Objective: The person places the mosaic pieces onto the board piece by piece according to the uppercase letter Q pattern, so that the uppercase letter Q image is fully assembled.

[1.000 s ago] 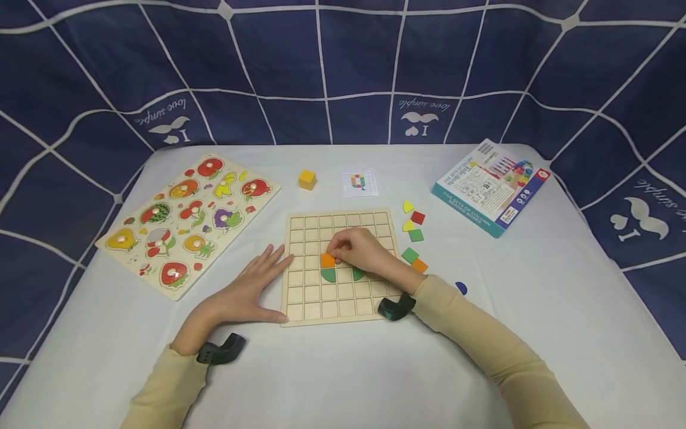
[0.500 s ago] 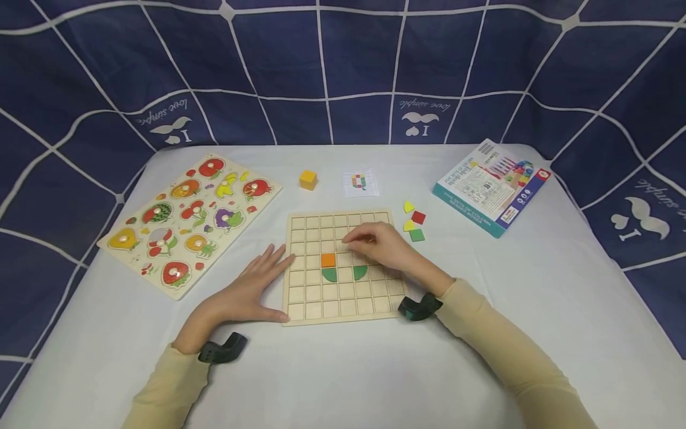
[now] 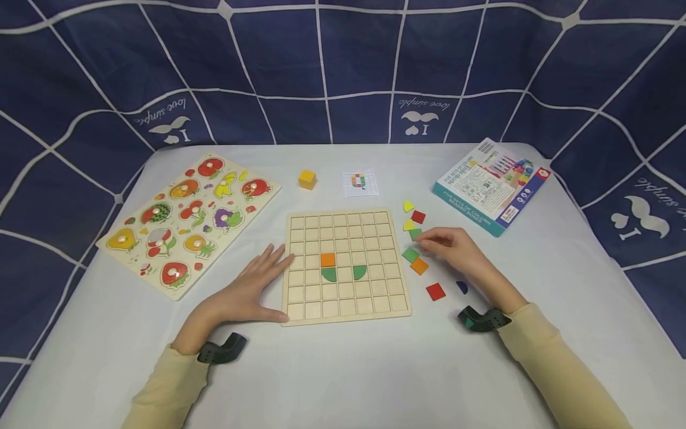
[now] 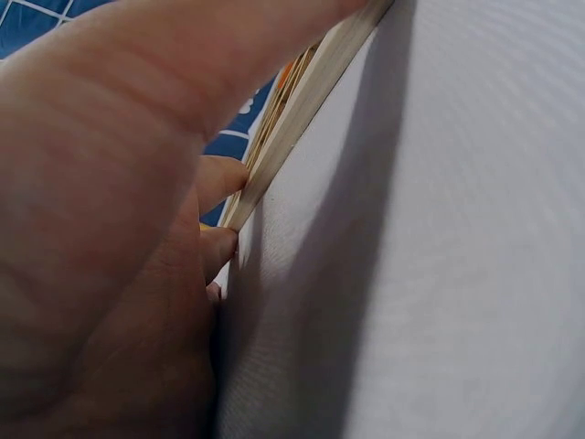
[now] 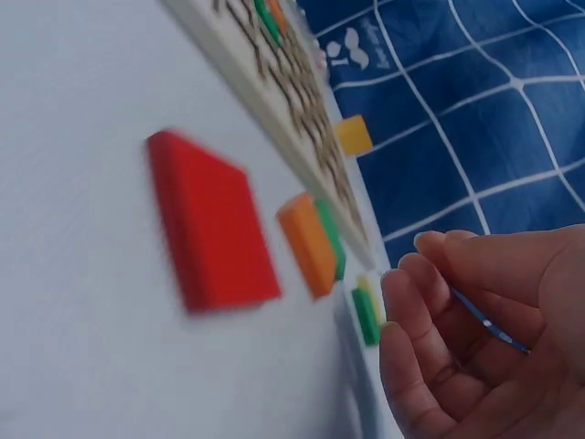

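A wooden grid board (image 3: 348,308) lies flat in the head view. It bears an orange square tile (image 3: 328,260) and two green quarter-round tiles, one being the right green tile (image 3: 360,273). My left hand (image 3: 249,291) lies spread at the board's left side, fingertips and thumb on its edge. To the right of the board, my right hand (image 3: 452,250) hovers beside the loose tiles, fingers bent loosely and nothing seen between them. Its fingertips overlap a green square tile (image 3: 415,234). Near it lie another green square (image 3: 410,255), an orange square (image 3: 419,266) and a red square (image 5: 218,229).
A small pattern card (image 3: 359,182) and a yellow cube (image 3: 307,179) sit behind the board. At left lies a fruit knob puzzle (image 3: 179,238); at back right, a cardboard box (image 3: 490,186). A dark blue half-round tile (image 3: 462,287) lies under the right wrist.
My right hand has let go of the orange square on the board and moved right to the loose tiles. The left hand stays at the board's edge.
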